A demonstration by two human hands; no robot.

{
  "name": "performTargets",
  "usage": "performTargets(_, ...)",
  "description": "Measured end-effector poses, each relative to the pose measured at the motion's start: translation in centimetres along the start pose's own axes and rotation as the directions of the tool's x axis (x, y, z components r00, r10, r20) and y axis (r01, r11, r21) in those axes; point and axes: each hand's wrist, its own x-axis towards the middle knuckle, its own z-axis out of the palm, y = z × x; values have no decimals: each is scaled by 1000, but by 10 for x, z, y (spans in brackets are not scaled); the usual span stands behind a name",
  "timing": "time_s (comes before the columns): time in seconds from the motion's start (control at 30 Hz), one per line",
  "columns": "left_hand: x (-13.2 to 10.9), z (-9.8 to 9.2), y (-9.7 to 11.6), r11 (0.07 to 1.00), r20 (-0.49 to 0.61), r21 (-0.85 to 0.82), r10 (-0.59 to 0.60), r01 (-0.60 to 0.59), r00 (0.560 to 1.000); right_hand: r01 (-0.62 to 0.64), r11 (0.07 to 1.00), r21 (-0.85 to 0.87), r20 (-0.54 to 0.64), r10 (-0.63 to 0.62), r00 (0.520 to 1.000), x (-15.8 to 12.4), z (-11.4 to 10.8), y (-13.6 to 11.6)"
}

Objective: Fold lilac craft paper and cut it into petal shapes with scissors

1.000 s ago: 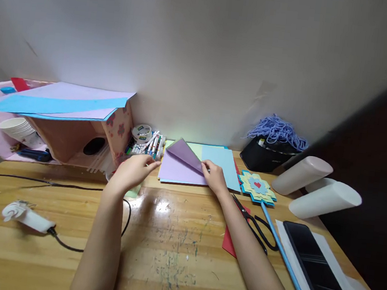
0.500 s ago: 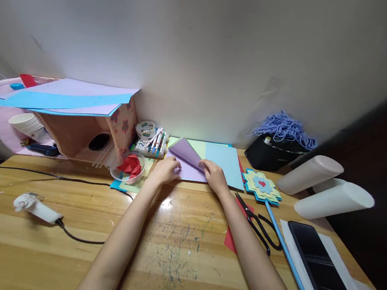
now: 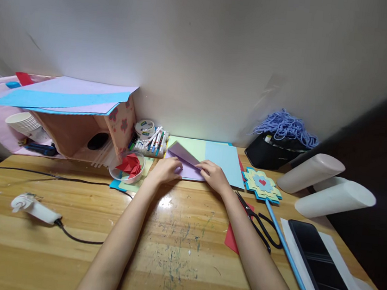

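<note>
A sheet of purple paper lies at the back of the desk, with a flap of it folded up and standing at a slant. My right hand pinches the flap's lower right corner between thumb and fingers. At the sheet's left side, my left hand has its fingers curled together on the paper near the front edge; exactly what its fingertips grip is partly hidden. Under and beside the purple sheet are pale yellow paper and light blue paper.
Left of the hands stand a clear bowl with red folded paper, markers and a fabric box. A white glue gun trails a cord. Scissors, a paper flower and a phone lie to the right.
The raised purple flap has come down lower and its slant is flatter. My right hand has shifted slightly left with the corner, while my left hand stays nearly in place.
</note>
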Motion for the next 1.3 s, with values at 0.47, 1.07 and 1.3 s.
performTargets(0.47,5,-1,0,1000,-103,1,-11,11,995,109,964,-244,50,-99,994,0,-4,0)
performTargets(1.07,5,-8,-13,998,-406,-54,-2,-21,914,-214,977,22,-188,214,958,9,6,7)
performTargets(1.3,13,6,-16,990,-434,25,133,-135,891,-202,967,156,37,199,979,10,-12,9)
